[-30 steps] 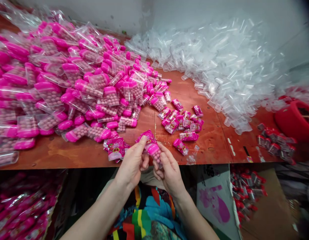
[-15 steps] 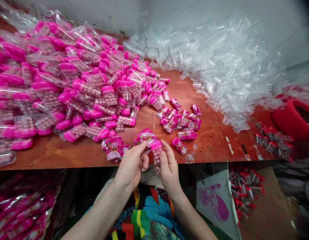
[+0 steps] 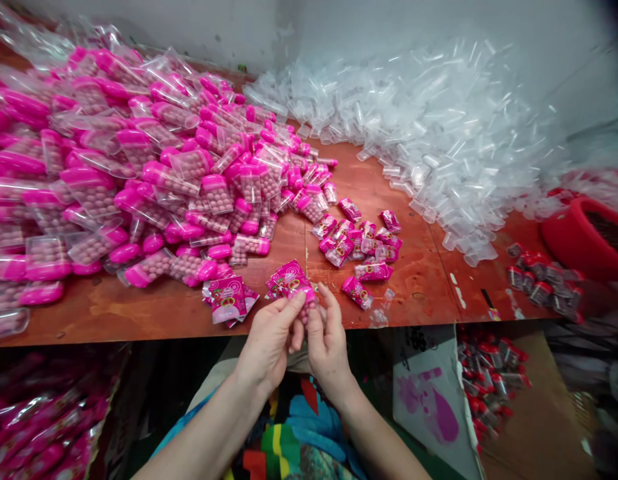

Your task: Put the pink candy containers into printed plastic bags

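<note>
At the table's front edge I hold a small clear candy container [image 3: 307, 309] with a pink cap and pink balls inside. My left hand [image 3: 273, 337] pinches it from the left with thumb and fingers. My right hand [image 3: 330, 350] grips its right side, with the index finger raised; the fingers partly hide it. Just behind lie printed pink sleeves [image 3: 287, 272], overlapping the container's upper end from this viewpoint; I cannot tell whether a sleeve is on it. A short stack of the same flat sleeves [image 3: 227, 300] rests left of my hands.
Pink-capped containers [image 3: 153, 167] full of balls are heaped at left. Several pink-wrapped packs [image 3: 356, 243] lie right of centre. Clear empty cases [image 3: 419, 127] are piled behind. At far right are a red tub [image 3: 571, 237] and small red-capped jars [image 3: 543, 280]. Boxes stand below.
The container has dropped slightly and turned between my hands, and more of it is covered by my fingers. My right hand has closed in toward my left.
</note>
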Motion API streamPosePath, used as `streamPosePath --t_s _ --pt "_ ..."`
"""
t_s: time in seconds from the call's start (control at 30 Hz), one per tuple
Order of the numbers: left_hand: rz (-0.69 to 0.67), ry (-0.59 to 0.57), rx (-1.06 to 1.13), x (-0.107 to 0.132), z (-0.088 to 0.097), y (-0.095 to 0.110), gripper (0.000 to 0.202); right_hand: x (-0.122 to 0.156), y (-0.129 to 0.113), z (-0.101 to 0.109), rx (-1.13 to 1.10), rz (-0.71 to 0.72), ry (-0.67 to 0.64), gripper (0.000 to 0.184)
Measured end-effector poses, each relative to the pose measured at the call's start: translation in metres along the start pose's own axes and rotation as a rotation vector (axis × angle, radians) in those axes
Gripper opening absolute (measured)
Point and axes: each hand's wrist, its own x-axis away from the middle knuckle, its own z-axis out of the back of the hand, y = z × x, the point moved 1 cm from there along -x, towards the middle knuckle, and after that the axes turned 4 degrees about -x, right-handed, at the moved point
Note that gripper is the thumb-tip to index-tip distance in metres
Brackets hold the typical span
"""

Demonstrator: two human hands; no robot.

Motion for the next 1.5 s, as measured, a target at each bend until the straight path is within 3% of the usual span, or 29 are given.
streamPosePath --t_s 0.1,0.23,0.3,0.43,0.53,0.63,0.8,0.87,0.97,1.03,1.2,1.5 --pt "0.028 -0.072 -0.025 -0.001 0.004 0.004 0.033 -0.004 -0.005 0.004 -0.137 -0.139 -0.048 0.047" --pt "0.047 -0.257 -0.100 -0.003 0.008 0.010 0.032 -0.009 -0.014 0.010 -0.406 -0.347 -0.193 0.051" --pt "0.011 -0.292 -0.122 -0.003 0.007 0.010 0.030 -0.011 -0.016 0.013 -0.372 -0.300 -0.173 0.050" --pt "-0.064 -0.192 -0.199 -0.002 0.003 0.005 0.027 -0.013 -0.008 0.019 0.040 0.020 -0.054 0.044" --pt "-0.045 -0.164 -0.183 -0.004 0.002 0.005 0.029 -0.012 -0.001 0.019 0.193 0.122 -0.084 0.045" --pt "0.023 -0.188 -0.077 -0.010 0.003 0.008 0.034 -0.010 -0.003 0.016 0.067 0.038 -0.150 0.047" --pt "0.055 -0.211 0.026 -0.014 0.006 0.005 0.032 -0.008 -0.011 0.009 -0.231 -0.266 -0.134 0.047" --pt "0.048 -0.205 0.011 -0.012 0.005 0.001 0.032 -0.007 -0.010 0.010 -0.146 -0.191 -0.110 0.047" --pt "0.055 -0.177 -0.021 -0.010 0.003 -0.005 0.034 -0.007 -0.006 0.012 0.187 0.072 -0.094 0.049" --pt "0.065 -0.157 -0.023 -0.010 0.001 -0.006 0.036 -0.007 -0.002 0.014 0.370 0.173 -0.108 0.050" --pt "0.073 -0.127 0.034 -0.011 0.003 -0.005 0.029 -0.010 -0.003 0.014 0.385 0.150 -0.149 0.041" --pt "0.067 -0.097 0.135 -0.017 0.007 -0.006 0.036 -0.006 0.000 0.010 0.367 0.222 -0.133 0.031"
